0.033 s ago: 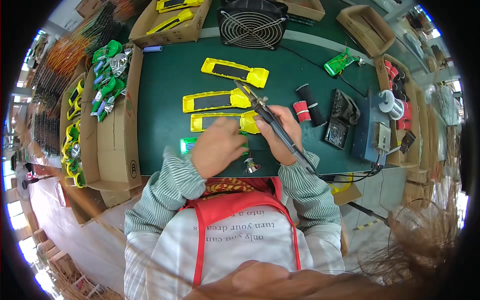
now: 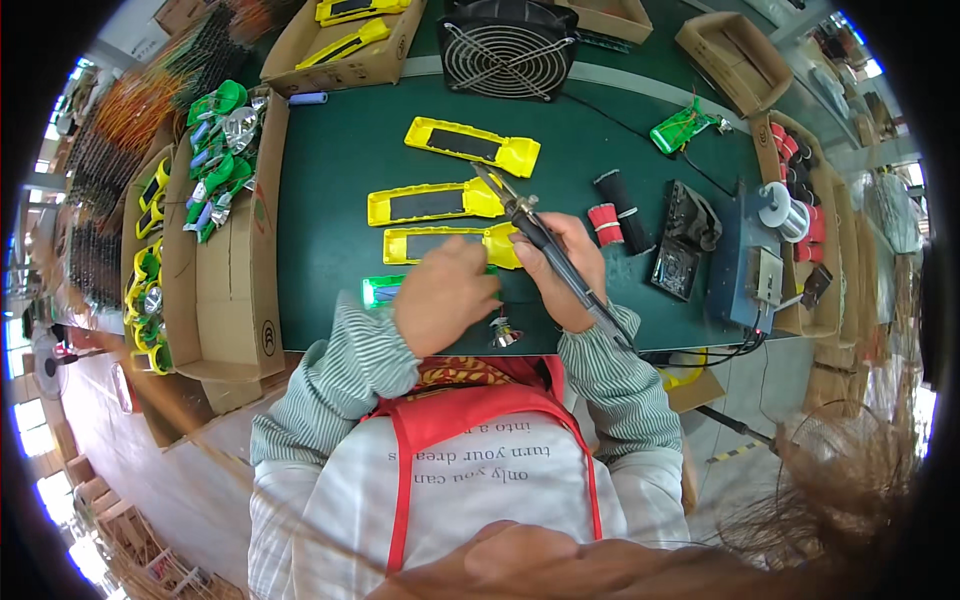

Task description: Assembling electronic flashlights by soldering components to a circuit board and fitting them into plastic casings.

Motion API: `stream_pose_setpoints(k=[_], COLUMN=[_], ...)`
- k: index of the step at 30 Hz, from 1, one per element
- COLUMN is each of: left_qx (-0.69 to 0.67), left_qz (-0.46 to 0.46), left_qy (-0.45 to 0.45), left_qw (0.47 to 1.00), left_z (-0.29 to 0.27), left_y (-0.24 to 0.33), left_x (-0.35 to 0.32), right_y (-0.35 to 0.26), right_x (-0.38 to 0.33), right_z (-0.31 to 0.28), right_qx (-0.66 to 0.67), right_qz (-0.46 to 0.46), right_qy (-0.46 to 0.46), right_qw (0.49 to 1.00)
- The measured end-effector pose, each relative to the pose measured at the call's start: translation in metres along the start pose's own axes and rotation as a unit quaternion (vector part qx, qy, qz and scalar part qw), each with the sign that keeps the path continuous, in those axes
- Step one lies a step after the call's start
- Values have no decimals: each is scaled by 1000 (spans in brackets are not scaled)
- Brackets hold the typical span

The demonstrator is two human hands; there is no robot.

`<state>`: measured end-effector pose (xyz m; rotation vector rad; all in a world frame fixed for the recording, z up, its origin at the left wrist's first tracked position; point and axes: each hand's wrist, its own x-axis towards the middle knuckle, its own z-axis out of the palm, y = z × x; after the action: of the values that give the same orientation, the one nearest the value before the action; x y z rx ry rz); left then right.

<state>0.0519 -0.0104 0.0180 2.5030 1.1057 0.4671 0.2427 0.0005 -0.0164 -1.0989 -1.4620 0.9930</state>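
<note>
My right hand [image 2: 562, 268] grips a black soldering iron [image 2: 545, 245], its tip pointing up and left over the green mat [image 2: 330, 170]. My left hand [image 2: 447, 295] rests palm down on a green part [image 2: 378, 292] next to a yellow casing [image 2: 440, 243]; what its fingers hold is hidden. Two more yellow casings [image 2: 430, 203] [image 2: 472, 145] lie beyond. A small silver reflector [image 2: 504, 333] sits at the mat's near edge between my hands.
A black fan [image 2: 508, 45] stands at the back. Cardboard boxes of green and yellow parts [image 2: 215, 150] line the left. Red and black spools [image 2: 605, 222], a black holder [image 2: 682, 240], a blue soldering station [image 2: 745, 265] and a solder reel [image 2: 775, 205] are on the right.
</note>
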Motion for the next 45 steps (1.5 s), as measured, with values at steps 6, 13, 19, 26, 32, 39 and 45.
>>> stream_pose_setpoints(k=[6, 13, 19, 26, 32, 39, 45], left_qx=[74, 6, -172, -188, -148, -274, -518], left_qz=[-20, -4, 7, -13, -58, -20, -226], left_qy=[-51, -108, -49, -61, -22, 93, 134], left_qw=[996, 994, 984, 980, 987, 957, 814], left_z=[19, 11, 7, 2, 2, 11, -2], left_y=[9, -2, -23, -23, -11, -9, -12], left_x=[5, -4, -9, -2, -5, -15, -38], right_y=[-8, -6, -4, 0, -7, 0, 0], right_x=[-10, -16, -12, -7, -9, -15, -6], right_z=[-6, -6, -4, -4, -4, -3, 2], right_qx=[-60, -9, 1, 5, -28, 12, -87], right_qz=[-1, -12, -11, 8, 37, 36, -95], right_qy=[6, -10, 9, -19, -29, -18, -61], right_qw=[998, 1000, 1000, 1000, 998, 999, 990])
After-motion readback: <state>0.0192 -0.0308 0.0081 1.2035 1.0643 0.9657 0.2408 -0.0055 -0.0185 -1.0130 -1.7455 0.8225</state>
